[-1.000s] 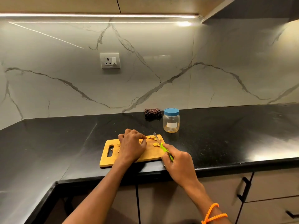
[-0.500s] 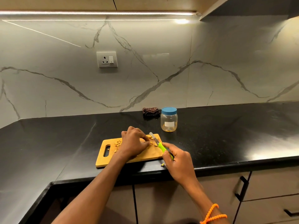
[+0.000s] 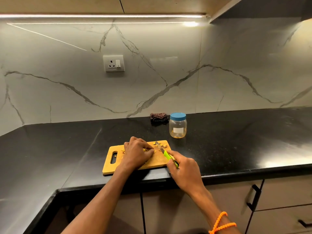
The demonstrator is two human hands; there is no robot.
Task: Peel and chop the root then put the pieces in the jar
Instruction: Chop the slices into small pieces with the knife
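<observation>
On the rectangular wooden chopping board at the black counter edge, the left hand pinches the small, firm yellow root, likely slippery, while the right hand grips a green-handled knife; the lidded clear plastic jar stands behind.

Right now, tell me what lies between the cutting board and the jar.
Nothing: in the head view only a bare strip of black countertop separates the cutting board from the jar. The cloth lies farther back.
</observation>
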